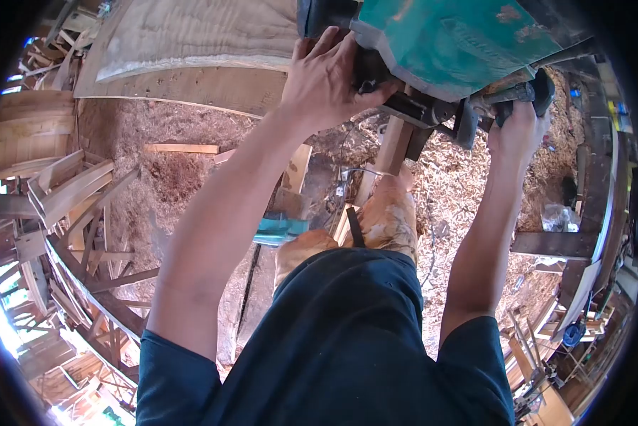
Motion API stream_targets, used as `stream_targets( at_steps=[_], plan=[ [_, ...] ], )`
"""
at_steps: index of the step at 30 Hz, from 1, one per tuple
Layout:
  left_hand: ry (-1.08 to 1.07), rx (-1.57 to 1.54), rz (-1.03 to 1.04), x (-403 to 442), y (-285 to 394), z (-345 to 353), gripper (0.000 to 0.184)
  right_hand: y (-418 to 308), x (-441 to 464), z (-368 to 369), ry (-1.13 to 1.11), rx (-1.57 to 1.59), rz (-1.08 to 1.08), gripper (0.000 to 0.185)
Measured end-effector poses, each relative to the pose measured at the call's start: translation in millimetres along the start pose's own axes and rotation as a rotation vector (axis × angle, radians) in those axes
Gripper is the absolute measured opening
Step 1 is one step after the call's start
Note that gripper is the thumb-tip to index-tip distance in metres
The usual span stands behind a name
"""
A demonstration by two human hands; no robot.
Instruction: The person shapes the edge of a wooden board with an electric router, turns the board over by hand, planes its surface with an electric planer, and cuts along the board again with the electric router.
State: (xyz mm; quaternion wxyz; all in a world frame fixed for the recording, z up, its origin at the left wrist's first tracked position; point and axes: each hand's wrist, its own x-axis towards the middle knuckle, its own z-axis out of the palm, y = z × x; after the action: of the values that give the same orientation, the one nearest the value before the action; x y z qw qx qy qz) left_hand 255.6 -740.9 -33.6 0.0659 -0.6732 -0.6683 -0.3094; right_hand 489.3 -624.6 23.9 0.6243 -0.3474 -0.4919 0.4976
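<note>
A large green power tool (454, 46) with worn lettering and a dark metal base fills the top of the view. My left hand (319, 85) grips the black part at its left side, fingers over the top and thumb stretched along the base. At the right, my right hand (519, 131) is closed round a black handle (544, 89) of the same machine. Below the base a narrow wooden piece (393, 145) runs down towards my legs. The machine's underside and some of my fingertips are hidden.
A wide pale board (198, 35) lies at the upper left. Wood shavings (461, 184) cover the ground. A second green tool (280, 231) sits beside my leg. Stacked timber (70, 188) stands at the left; a dark plank (553, 244) lies at the right.
</note>
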Motion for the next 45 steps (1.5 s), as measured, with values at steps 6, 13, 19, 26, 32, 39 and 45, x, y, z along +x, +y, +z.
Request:
stream_targets(
  at_steps=[6,13,19,26,32,39,45],
  plan=[
    [0.022,-0.008,-0.051,3.2,6.7,-0.3,0.073,8.0,19.9,-2.4,-0.049,-0.019,0.022,0.023],
    [0.068,0.017,-0.057,4.7,7.9,4.6,0.070,16.7,32.8,-6.5,-0.065,-0.058,0.024,0.035],
    [0.076,0.021,-0.056,6.5,8.1,5.5,0.073,22.0,37.9,-8.7,-0.123,0.003,-0.015,0.030],
    [-0.163,0.077,-0.151,14.0,1.1,9.4,0.095,22.5,44.7,-4.0,-0.114,-0.027,-0.027,0.022],
    [-0.127,0.099,-0.152,20.8,0.1,14.0,0.096,40.9,65.4,-14.1,-0.104,0.020,-0.030,0.031],
    [-0.055,0.105,-0.139,26.4,-4.3,20.7,0.095,41.4,72.1,-8.8,-0.096,-0.017,-0.045,0.031],
    [-0.100,0.088,-0.135,35.2,-9.2,19.0,0.094,44.6,78.9,-6.4,-0.128,-0.005,-0.013,0.032]
  ],
)
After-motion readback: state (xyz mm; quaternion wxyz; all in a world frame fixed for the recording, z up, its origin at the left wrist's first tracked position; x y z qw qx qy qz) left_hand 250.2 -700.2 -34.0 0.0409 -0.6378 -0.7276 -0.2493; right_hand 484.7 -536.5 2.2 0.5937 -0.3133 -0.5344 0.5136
